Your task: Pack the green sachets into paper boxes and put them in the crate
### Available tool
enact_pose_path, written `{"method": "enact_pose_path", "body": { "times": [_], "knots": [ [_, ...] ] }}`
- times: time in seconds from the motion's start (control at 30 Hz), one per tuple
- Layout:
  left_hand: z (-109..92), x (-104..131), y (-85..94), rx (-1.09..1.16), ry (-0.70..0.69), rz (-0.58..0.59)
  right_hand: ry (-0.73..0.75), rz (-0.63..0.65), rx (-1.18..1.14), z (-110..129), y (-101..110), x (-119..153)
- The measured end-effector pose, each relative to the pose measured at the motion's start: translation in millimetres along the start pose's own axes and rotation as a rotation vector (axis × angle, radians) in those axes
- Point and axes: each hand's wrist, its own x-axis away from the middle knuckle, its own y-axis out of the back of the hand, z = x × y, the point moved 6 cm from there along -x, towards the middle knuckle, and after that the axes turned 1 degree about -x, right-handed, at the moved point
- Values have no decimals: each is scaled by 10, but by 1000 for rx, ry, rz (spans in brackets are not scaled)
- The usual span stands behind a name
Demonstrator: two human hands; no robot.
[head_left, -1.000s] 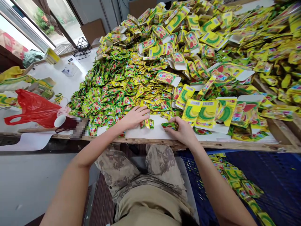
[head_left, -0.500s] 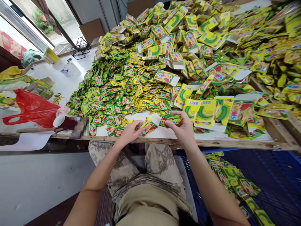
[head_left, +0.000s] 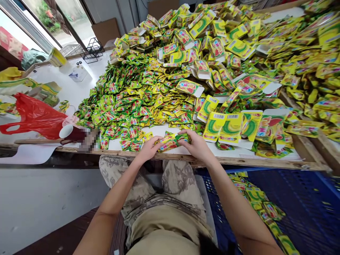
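Note:
Near the table's front edge, my left hand (head_left: 150, 148) pinches the left end of a small yellow-and-green printed carton (head_left: 168, 143) with a watermelon picture. My right hand (head_left: 196, 146) is closed at the carton's right end, its fingertips around a small green sachet (head_left: 182, 136). The sachet meets the carton's end; whether part of it is inside I cannot tell. Just beyond my hands spreads a heap of similar green and yellow sachets (head_left: 124, 99). Several flattened-looking printed cartons (head_left: 230, 125) stand beside my right hand.
A large pile of yellow cartons (head_left: 202, 26) rises at the back. On the left lie a red plastic bag (head_left: 39, 117), a mug (head_left: 70, 132) and a black wire rack (head_left: 92, 51). A blue crate (head_left: 300, 202) with packs stands below, right. A wooden edge (head_left: 180, 156) borders the table.
My right hand has moved left with the green sachet, bringing it up against the carton's right end. My left hand has stayed nearly in place with the carton. The view has shifted slightly.

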Motion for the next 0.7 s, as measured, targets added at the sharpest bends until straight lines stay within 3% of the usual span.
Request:
{"method": "enact_pose_path", "body": {
  "times": [0.1, 0.2, 0.37, 0.53, 0.7],
  "knots": [
    [36, -15, 0, 21, -5, 13, -46, 15, -91, -46, 19, -9],
    [61, -27, 29, 63, 9, -5, -44, 96, -323, -47, -23, -24],
    [85, -45, 62, 283, 119, -87, -217, 155, -691, -183, -146, -67],
    [158, -39, -42, 687, 336, -100, -319, 71, -699, -303, -209, -101],
    [157, -63, -78, 908, 392, -167, -216, 19, -606, -211, -128, -106]
  ]
}}
